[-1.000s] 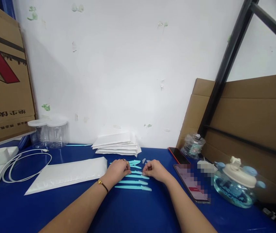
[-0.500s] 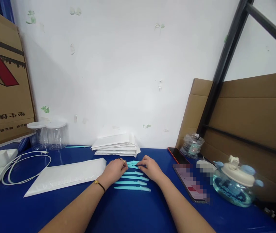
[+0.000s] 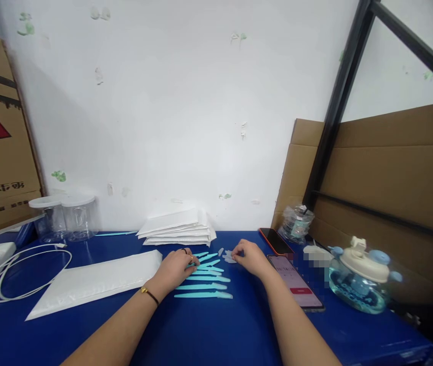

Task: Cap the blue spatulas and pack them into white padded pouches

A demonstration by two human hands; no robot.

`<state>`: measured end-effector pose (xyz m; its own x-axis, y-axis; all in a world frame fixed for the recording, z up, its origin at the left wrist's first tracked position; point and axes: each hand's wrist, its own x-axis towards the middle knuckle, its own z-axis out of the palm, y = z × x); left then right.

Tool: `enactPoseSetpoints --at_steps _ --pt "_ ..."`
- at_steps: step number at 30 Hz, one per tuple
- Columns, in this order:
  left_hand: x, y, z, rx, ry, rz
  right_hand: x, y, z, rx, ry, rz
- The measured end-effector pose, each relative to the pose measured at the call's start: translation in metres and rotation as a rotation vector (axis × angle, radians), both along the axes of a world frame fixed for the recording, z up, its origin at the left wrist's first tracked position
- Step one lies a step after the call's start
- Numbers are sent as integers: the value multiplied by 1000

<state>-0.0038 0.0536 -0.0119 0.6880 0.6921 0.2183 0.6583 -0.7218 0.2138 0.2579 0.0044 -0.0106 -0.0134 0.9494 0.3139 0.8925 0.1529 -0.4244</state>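
Left hand: wearing a ring and a dark bracelet with a gold bead (image 3: 145, 290); the left hand (image 3: 176, 267) lies over the left ends of the upper sticks, fingers curled down at them; whether they clamp one cannot be told.
Right hand: the right hand (image 3: 250, 257) is well apart from the left, thumb and forefinger drawn together at the caps; whether a cap is pinched cannot be told.
Turquoise sticks: slim, flat, turquoise plastic sticks (image 3: 209, 278) lie between and below the hands; the nearer ones form roughly parallel rows, the farther ones fan out and cross beside the left fingers.
Caps: small, translucent, whitish caps (image 3: 229, 261) lie loose just beyond the sticks' right ends, beside the right fingertips.
Change: half a second earlier the right fingertips were at the upper sticks; they are now farther right, at the caps, which the hand then hid. The left hand remains by the sticks.
Surroundings: a flat white padded envelope (image 3: 98, 279) lies left of the left hand; a smartphone with a lit screen (image 3: 296, 284), right of the right hand, on the blue tabletop (image 3: 209, 333).
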Motion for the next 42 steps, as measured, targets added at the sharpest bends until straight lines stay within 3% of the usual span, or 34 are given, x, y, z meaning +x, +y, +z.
enactPoseSetpoints --at_steps 9,15,21,36,38,42 --pt "-7 12 -5 74 -18 147 -2 4 -10 -144 26 4" --pt "-4 6 -2 52 -47 5 -9 -1 -6 -239 102 81" --pt "0 5 0 -29 -38 47 -14 0 -6 -257 145 132" --pt "12 5 -13 -264 -149 -18 -22 0 -10 -297 247 260" --pt "12 5 -13 -279 -155 -28 -25 1 -8 -243 215 235" --pt "12 5 -13 -292 -169 -50 -39 9 -9 9 103 38"
